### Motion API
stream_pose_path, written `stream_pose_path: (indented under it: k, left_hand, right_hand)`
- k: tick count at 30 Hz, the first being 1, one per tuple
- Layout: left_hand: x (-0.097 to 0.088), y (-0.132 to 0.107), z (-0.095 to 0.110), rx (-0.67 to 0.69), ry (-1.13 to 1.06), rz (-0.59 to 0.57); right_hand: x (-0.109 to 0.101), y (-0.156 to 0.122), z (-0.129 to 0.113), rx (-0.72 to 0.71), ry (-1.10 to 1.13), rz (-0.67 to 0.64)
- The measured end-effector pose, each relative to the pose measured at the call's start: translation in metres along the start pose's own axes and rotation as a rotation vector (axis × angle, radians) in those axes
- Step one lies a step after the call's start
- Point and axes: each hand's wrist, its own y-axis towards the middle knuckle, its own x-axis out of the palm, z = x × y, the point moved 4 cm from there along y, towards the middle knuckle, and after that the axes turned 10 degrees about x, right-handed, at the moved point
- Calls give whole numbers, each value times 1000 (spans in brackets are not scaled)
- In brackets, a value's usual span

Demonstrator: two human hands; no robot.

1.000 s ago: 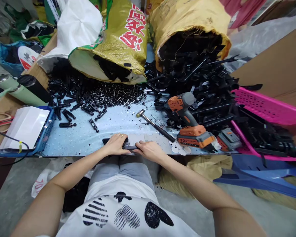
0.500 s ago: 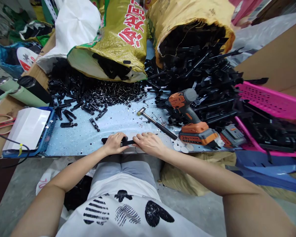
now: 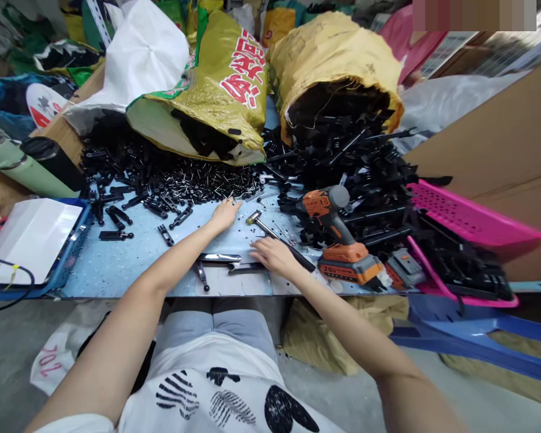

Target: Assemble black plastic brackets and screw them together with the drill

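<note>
My left hand (image 3: 224, 214) stretches forward over the pale blue table (image 3: 117, 264), fingers apart, its tips at the edge of a heap of small black pins and parts (image 3: 193, 175). It holds nothing. My right hand (image 3: 270, 254) rests near the table's front edge, fingertips on a long black plastic part (image 3: 220, 260) that lies flat there. A hammer (image 3: 275, 233) lies just beyond the right hand. An orange cordless drill (image 3: 342, 237) stands to its right.
Two open sacks, a green-yellow sack (image 3: 216, 84) and a yellow sack (image 3: 338, 66), spill black parts at the back. A pink basket (image 3: 469, 222) with parts sits right. A blue tray (image 3: 67, 258) holding a white box is left, with a bottle (image 3: 27, 168) behind.
My left hand let go of the black part at the front edge and reached forward to the heap of pins. The right hand stayed by the part. The view tilted slightly.
</note>
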Motion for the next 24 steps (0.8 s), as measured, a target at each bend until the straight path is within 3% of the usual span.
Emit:
stream_pose_path:
  k: [2,5,8,11,14,17,21,24]
  left_hand:
    - [2,23,-8,-36,5,-5]
    - [-2,16,-9,-39,10,30]
    - [-17,-32,-6,-23,-28,177]
    - [-32,-102,-10,-30,-250,543]
    - [-25,-167,-20,-161,-437,724]
    - [-9,-204,-26,-279,-545,724]
    - [-8,-215,-22,-257,-419,715]
    - [-14,-211,-10,-81,-190,658]
  right_hand:
    - [-7,32,24,198,23,77]
    - [-13,96,56,409,4,116]
    - [-13,158,69,453,-1,86]
    - [-8,193,62,487,20,59]
    - [2,194,42,448,28,35]
    - [10,173,23,354,19,22]
    - [2,139,11,285,38,102]
    - [-13,114,6,318,167,139]
